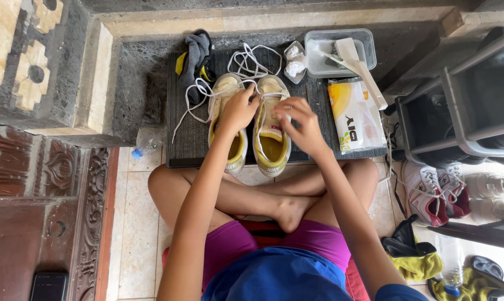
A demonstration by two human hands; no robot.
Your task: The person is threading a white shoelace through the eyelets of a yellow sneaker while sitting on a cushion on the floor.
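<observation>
Pale floor tiles (pixel 135 223) and a dark stone step frame a person seated cross-legged before a dark ribbed mat (pixel 188 139), on which a pair of yellow-and-cream sneakers stands side by side, toes pointing away. The left hand (pixel 239 108) rests on the left sneaker (pixel 229 125) near its tongue, fingers curled around a white lace (pixel 204 92) that trails off to the left across the mat. The right hand (pixel 299 120) hovers over the right sneaker (pixel 270 142), fingers pinched narrow on a strand of lace at the eyelets. More loose white lace (pixel 254 58) lies coiled on the mat just beyond the toes. At the mat's far left sits a grey and yellow cloth bundle (pixel 196 56). On the far right, a clear plastic tub (pixel 341 50) holds a cream-coloured brush (pixel 363 69) whose handle juts out toward the near right; a small clear cup of white wads (pixel 294 61) stands just left of the tub. A white and yellow packet (pixel 355 114) lies flat beside the right sneaker. To the right, a grey metal rack (pixel 458 111) stands over red-and-white sneakers (pixel 436 195) on the floor. A plastic bottle with a blue cap (pixel 146 142) lies left of the mat, and a dark phone (pixel 48 285) rests at the near left.
</observation>
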